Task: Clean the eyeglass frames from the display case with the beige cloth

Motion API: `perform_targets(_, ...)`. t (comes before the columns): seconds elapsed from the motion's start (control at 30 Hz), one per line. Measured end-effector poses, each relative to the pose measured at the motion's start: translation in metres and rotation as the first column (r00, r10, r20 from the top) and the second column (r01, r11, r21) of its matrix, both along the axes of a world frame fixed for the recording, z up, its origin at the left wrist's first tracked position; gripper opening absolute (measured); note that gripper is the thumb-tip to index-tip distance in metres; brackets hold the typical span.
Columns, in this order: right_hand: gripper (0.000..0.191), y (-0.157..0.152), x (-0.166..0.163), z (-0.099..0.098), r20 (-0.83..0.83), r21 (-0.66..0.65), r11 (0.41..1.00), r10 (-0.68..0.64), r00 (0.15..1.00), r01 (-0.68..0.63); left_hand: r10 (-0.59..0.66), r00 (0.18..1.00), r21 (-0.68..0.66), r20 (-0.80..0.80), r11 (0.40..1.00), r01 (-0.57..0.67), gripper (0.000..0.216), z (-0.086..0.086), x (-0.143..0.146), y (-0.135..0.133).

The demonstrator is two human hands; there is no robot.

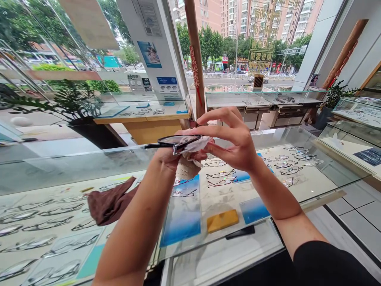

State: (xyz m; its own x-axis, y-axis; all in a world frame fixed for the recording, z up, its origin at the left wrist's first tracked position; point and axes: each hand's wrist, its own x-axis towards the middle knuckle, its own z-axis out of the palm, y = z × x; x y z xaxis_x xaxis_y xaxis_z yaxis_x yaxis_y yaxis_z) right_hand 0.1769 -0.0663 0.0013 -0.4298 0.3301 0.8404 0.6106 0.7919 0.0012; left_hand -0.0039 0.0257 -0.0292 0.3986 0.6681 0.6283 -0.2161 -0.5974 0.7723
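Note:
A pair of black-framed eyeglasses point(174, 146) is held up over the glass counter, in the middle of the view. My left hand point(168, 155) is closed on the frame, its fingers largely hidden behind the glasses. With thumb and fingers, my right hand point(233, 139) pinches a crumpled white tissue point(195, 145) against the right-hand lens. Just below the hands shows a pale beige object with dotted lines point(188, 169), which I cannot identify. A brown cloth point(110, 200) lies crumpled on the counter, left of my left forearm.
Under the counter's glass top point(220, 242) are rows of eyeglasses point(222, 181) and blue cards point(184, 214). A yellow case point(222, 221) is near the front edge. Farther back stand more display cases point(238, 102), a potted plant point(86, 115) and a wooden post point(195, 47).

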Motion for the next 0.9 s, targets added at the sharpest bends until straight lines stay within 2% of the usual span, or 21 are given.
perform_targets(0.03, 0.032, -0.003, 0.002, 0.003, -0.022, -0.003, 1.0, 0.006, 1.0, -0.006, -0.143, 0.988, -0.117, -0.066, 0.984, 0.134, 0.064, 0.003, 0.002, -0.003)
perform_targets(0.07, 0.031, -0.007, 0.005, 0.007, -0.035, -0.015, 1.0, 0.005, 0.999, -0.006, -0.276, 0.955, -0.247, -0.107, 0.938, 0.243, 0.061, 0.004, 0.004, -0.007)
perform_targets(0.1, 0.029, -0.011, 0.01, 0.011, -0.04, -0.034, 0.999, 0.001, 0.999, -0.002, -0.364, 0.924, -0.355, -0.12, 0.885, 0.302, 0.058, 0.006, 0.004, -0.01)
perform_targets(0.13, 0.027, -0.016, 0.016, 0.016, -0.03, -0.065, 0.998, -0.01, 1.0, 0.008, -0.381, 0.917, -0.415, -0.116, 0.858, 0.304, 0.052, 0.006, 0.004, -0.013)
perform_targets(0.23, 0.018, -0.031, 0.043, 0.027, 0.044, -0.193, 0.98, -0.046, 0.998, 0.054, -0.181, 0.975, -0.371, -0.128, 0.921, 0.122, 0.034, 0.009, -0.002, -0.016)
perform_targets(0.3, 0.013, -0.038, 0.068, 0.026, 0.124, -0.306, 0.947, -0.059, 0.991, 0.095, -0.027, 0.99, -0.307, -0.137, 0.951, -0.017, 0.025, 0.013, -0.008, -0.013)
perform_targets(0.4, 0.011, -0.041, 0.107, 0.005, 0.228, -0.47, 0.859, -0.105, 0.968, 0.204, 0.226, 0.958, -0.254, -0.177, 0.93, -0.266, 0.024, 0.022, -0.016, -0.009)
perform_targets(0.47, 0.01, -0.041, 0.13, -0.019, 0.319, -0.55, 0.773, -0.155, 0.935, 0.315, 0.311, 0.932, -0.222, -0.188, 0.911, -0.348, 0.023, 0.028, -0.021, -0.01)
perform_targets(0.57, 0.007, -0.04, 0.154, -0.058, 0.474, -0.592, 0.633, -0.227, 0.851, 0.498, 0.275, 0.952, -0.138, -0.13, 0.946, -0.292, 0.021, 0.033, -0.025, -0.017)
perform_targets(0.67, 0.007, -0.043, 0.163, -0.088, 0.602, -0.567, 0.535, -0.249, 0.758, 0.626, 0.266, 0.957, -0.086, -0.111, 0.957, -0.276, 0.019, 0.036, -0.025, -0.027)
perform_targets(0.77, 0.008, -0.045, 0.163, -0.106, 0.641, -0.559, 0.502, -0.243, 0.728, 0.66, 0.281, 0.95, -0.083, -0.133, 0.952, -0.294, 0.02, 0.037, -0.023, -0.034)
perform_targets(0.9, 0.011, -0.043, 0.161, -0.115, 0.669, -0.56, 0.475, -0.225, 0.709, 0.679, 0.234, 0.963, -0.056, -0.137, 0.968, -0.243, 0.022, 0.038, -0.023, -0.035)
